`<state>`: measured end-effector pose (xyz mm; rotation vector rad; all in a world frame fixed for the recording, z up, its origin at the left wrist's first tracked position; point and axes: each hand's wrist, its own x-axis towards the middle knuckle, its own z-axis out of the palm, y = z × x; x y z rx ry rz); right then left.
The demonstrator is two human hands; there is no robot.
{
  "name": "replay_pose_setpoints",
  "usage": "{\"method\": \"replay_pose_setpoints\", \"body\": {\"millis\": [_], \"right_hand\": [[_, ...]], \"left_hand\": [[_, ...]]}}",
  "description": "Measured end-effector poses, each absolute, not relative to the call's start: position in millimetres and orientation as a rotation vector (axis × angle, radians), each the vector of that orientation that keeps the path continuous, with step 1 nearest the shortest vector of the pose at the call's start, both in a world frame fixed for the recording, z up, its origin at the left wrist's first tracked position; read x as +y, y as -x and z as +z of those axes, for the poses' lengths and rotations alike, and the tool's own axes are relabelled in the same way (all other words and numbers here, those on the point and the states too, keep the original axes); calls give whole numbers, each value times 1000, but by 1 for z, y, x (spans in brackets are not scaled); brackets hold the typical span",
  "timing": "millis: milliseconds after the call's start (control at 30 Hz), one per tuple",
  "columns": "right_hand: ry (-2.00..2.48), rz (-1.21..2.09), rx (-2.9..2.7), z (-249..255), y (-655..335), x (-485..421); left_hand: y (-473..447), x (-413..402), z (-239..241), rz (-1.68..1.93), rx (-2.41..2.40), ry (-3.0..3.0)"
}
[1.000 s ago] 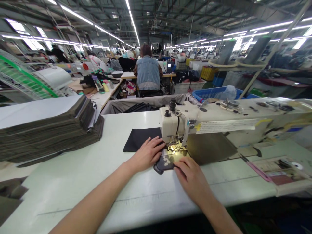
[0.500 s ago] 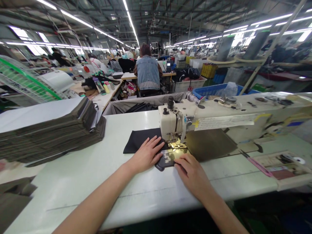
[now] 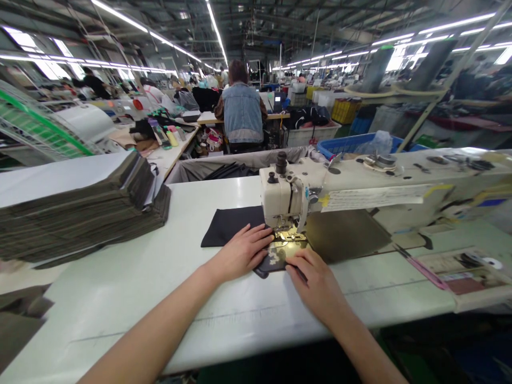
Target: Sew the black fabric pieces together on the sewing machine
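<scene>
Black cloth, flat on the surface, just left of the head of the sewing machine, right end running in beneath that head. On the near right part of the cloth, in front and to the left of the sewing machine's needle area: left hand, palm down, fingers stretched out and slightly spread, with no grip around anything. At the sewing machine's near edge, beside a dark, patchily worn plate: right hand, fingers bent together, thumb underneath; cannot tell whether pinching anything. Between the hands and the sewing machine's needle area, a brass-coloured metal plate, brightly lit. Under the sewing machine's arm, a flat brownish panel. On the front of that arm, a paper strip with lines of writing. Right of the sewing machine's bed, a pink-handled tool against a shallow tray with small items inside. Well left of the sewing machine, a tall stack of dark olive pieces, white sheet on top. Behind the sewing machine, a blue basket, and farther back a seated person in a denim vest, back turned.
</scene>
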<state>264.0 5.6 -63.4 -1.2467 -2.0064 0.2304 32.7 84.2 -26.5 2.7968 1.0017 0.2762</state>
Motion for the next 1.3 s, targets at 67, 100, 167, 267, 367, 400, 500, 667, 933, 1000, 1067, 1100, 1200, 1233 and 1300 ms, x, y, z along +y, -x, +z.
{"method": "replay_pose_setpoints", "body": {"millis": [67, 100, 167, 267, 367, 400, 500, 667, 933, 1000, 1067, 1100, 1200, 1233, 1300], "right_hand": [[1242, 226, -2002, -64, -264, 6], [1241, 225, -1999, -64, -264, 6], [1236, 224, -1995, -64, -264, 6], [1232, 229, -1989, -64, -264, 6], [1242, 243, -1984, -63, -264, 6], [1246, 248, -1984, -63, -264, 6], [1260, 265, -1990, -63, -265, 6], [1266, 270, -1983, -65, -266, 6], [1280, 276, -1972, -65, -265, 5], [1277, 276, -1966, -65, -265, 5], [1268, 275, -1958, -65, -265, 5], [1267, 276, -1955, -64, -265, 5], [1272, 277, -1953, -63, -265, 4], [1274, 280, -1954, -63, -265, 4], [1276, 277, -1951, -63, -265, 4]], "left_hand": [[-33, 88, -26, 293, 1004, -2785], [-33, 90, -26, 303, 1002, -2782], [-33, 91, -25, 318, 1000, -2778], [-32, 91, -25, 314, 996, -2782], [-32, 90, -25, 289, 981, -2795], [-31, 91, -26, 283, 983, -2796], [-31, 91, -26, 276, 1000, -2792], [-31, 91, -26, 317, 994, -2765], [-33, 91, -26, 281, 1031, -2751], [-33, 91, -26, 292, 1039, -2744], [-33, 92, -26, 299, 1032, -2743], [-33, 92, -26, 299, 1028, -2743], [-33, 92, -26, 295, 1032, -2741], [-33, 92, -26, 292, 1037, -2739], [-33, 91, -25, 284, 1048, -2737]]}}
